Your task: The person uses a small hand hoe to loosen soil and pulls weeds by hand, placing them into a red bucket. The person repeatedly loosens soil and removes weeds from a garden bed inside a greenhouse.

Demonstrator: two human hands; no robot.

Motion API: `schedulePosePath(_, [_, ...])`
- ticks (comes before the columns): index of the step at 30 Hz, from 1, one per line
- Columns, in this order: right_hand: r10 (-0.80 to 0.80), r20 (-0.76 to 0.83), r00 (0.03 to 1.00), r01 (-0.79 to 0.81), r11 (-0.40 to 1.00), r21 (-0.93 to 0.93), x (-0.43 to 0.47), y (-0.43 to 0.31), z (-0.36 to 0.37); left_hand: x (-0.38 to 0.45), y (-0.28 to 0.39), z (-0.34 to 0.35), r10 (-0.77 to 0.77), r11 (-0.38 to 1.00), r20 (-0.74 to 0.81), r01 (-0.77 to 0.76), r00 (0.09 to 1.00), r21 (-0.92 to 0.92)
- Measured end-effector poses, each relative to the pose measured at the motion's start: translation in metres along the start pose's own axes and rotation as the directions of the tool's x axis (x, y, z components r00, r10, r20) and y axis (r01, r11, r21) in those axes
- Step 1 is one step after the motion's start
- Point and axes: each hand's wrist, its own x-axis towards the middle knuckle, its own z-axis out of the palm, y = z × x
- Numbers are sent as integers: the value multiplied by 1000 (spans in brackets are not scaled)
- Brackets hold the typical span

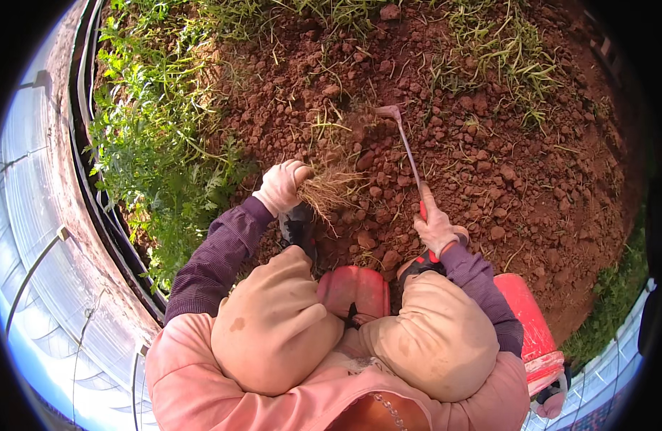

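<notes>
My left hand [285, 186], in a pale glove, grips a plant clump by its base. Its thin tan roots [326, 193] splay out to the right, above the soil. Dust or loose soil blurs the air just beyond them. In my right hand [435, 225] is a hand hoe [409, 148] with a red handle and a slim metal shaft. The hoe's small blade [389, 111] points left and rests at or just above the crumbly red soil [471, 172]; the exact contact is unclear. My right index finger lies along the shaft.
Leafy green plants [153, 161] grow at the left beside plastic sheeting [34, 178]. Pulled or wilted greens [503, 54] lie at the upper right. A red plastic object [358, 291] sits between my legs, and a red container [527, 318] stands at my right.
</notes>
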Motion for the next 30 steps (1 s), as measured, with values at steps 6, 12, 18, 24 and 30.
schedulePosePath(6, [-71,-156,985,115,949,294,-55,60,13,7,3,-5,92,972,157,-123,983,201])
schedulePosePath(12, [131,-601,789,279,795,539,-12,49,-25,106,19,-19,-103,848,364,-109,926,518])
schedulePosePath(18, [216,-551,806,98,870,484,9,71,-19,95,53,-33,-117,993,676,107,728,56])
schedulePosePath(24, [236,-570,787,67,886,459,12,58,-17,177,40,-26,-447,886,354,462,821,47])
schedulePosePath(30, [248,-570,783,38,896,443,18,70,-14,174,77,13,-290,957,518,259,805,133])
